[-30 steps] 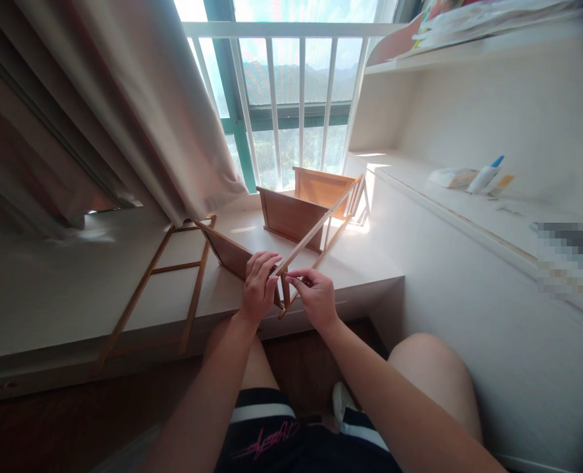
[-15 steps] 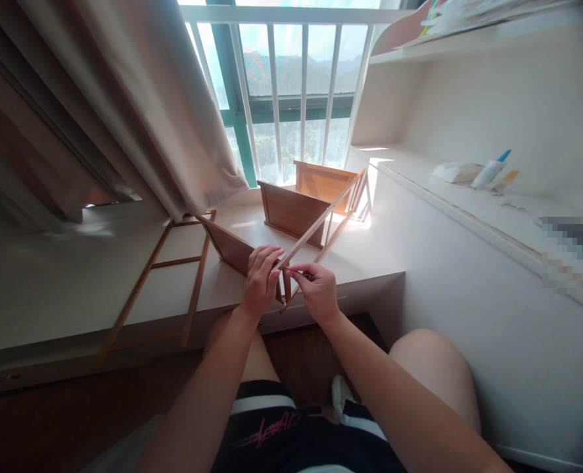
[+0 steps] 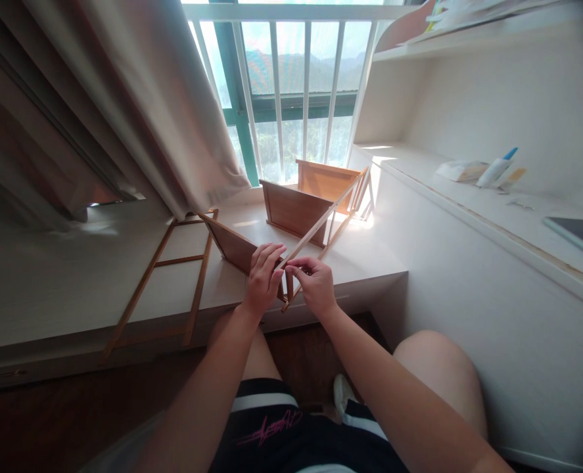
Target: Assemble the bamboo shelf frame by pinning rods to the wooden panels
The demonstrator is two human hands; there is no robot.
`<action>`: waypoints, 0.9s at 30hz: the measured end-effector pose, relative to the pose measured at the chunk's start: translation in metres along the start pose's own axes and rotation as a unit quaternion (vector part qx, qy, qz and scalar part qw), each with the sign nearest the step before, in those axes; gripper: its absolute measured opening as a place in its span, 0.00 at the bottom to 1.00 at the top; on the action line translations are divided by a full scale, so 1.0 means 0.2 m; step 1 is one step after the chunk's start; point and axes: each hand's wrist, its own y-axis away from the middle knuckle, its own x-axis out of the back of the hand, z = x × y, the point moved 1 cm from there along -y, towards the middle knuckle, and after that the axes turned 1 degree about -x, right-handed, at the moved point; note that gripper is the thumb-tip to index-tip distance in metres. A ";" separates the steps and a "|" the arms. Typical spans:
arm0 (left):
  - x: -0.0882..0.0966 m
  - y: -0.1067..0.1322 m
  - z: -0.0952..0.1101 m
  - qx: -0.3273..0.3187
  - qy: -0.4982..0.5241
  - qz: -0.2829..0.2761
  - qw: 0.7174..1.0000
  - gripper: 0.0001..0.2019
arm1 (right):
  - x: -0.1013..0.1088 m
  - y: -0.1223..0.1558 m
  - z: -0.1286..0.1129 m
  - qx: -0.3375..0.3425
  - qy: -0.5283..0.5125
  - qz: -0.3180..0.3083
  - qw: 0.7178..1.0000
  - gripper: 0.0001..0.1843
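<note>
Head view: on the white windowsill [image 3: 365,253], left hand [image 3: 264,279] grips a wooden panel [image 3: 232,246] against a frame [image 3: 311,231]; right hand [image 3: 315,282], pinched closed at their near corner, seems to be fastening; next calls for steady alignment.

brown wooden panels [image 3: 298,211], beige curtain [image 3: 138,98], white-striped black shorts [image 3: 311,447]

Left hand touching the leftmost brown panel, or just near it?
Touching. The head view shows the left hand curled over the near end of the leftmost brown panel, no gap visible between them.
</note>
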 end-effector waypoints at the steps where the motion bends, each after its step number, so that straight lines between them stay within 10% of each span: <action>1: 0.00 0.00 0.00 0.000 0.001 -0.001 1.000 0.21 | 0.00 0.00 0.00 0.000 0.002 0.001 1.000 0.07; 27: -0.02 0.01 0.02 0.009 -0.022 0.015 1.000 0.19 | -0.02 0.01 -0.04 0.061 0.198 -0.035 0.978 0.25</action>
